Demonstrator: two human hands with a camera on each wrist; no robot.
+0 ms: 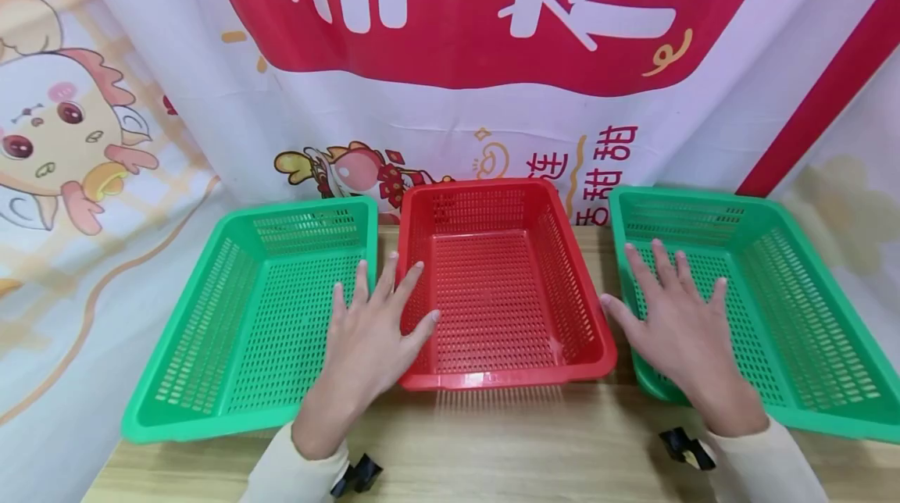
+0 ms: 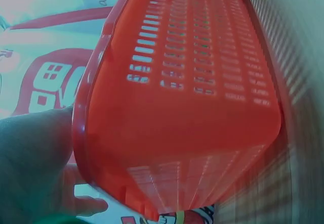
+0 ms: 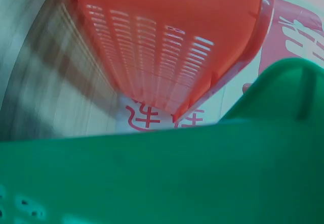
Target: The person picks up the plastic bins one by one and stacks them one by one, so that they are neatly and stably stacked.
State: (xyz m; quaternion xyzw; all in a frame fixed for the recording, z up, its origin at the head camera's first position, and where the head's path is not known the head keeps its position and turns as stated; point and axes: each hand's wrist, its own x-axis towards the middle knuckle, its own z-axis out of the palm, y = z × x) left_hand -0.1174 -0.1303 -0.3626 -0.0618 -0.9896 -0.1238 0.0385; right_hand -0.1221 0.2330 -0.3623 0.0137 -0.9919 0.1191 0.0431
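Note:
My left hand [image 1: 373,335], fingers spread, hovers over the gap between the left green basket [image 1: 190,315] and the red basket [image 1: 485,292]. Its thumb and fingertips overlap the red basket's left rim in the head view. In the left wrist view the hand [image 2: 38,158] shows beside the rim of the red basket [image 2: 177,118]. My right hand [image 1: 678,327] is spread above the inner side of the right green basket [image 1: 808,315], its thumb near the red basket's right rim. The right wrist view shows the green basket's wall [image 3: 152,178] and the red basket [image 3: 167,11], with the hand hidden. Neither hand holds anything.
All three baskets stand in a row on a wooden table [image 1: 492,448]. Behind them hangs a printed white and red cloth [image 1: 450,112]; another patterned cloth [image 1: 141,253] covers the left side. Black straps [image 1: 357,476] are at both wrists.

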